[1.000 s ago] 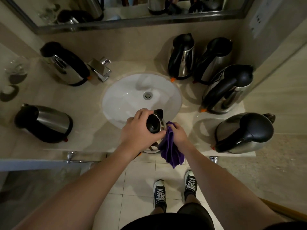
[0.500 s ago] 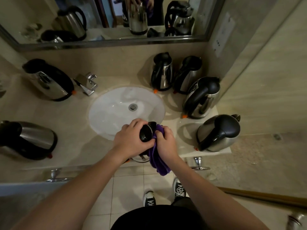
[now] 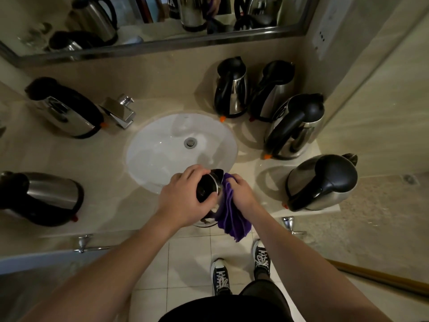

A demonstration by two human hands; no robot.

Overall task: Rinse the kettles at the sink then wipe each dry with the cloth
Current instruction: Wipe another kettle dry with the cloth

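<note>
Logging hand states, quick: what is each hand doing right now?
Left hand: grips the kettle from above.
Right hand: holds the purple cloth against the kettle.

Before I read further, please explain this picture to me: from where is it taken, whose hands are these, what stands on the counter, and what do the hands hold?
There is no machine here. A person wears a camera on the head, so you look down along both arms at a bathroom counter with a white sink.

The left hand grips a steel kettle with a black lid at the near edge of the sink. The right hand presses a purple cloth against its side, with fingers curled round the cloth. This looks like the drying step.

Six more kettles stand on the counter: two left of the sink, four right of it. A chrome tap sits behind the sink, and a mirror hangs above. Below you see the person's shoes.
</note>
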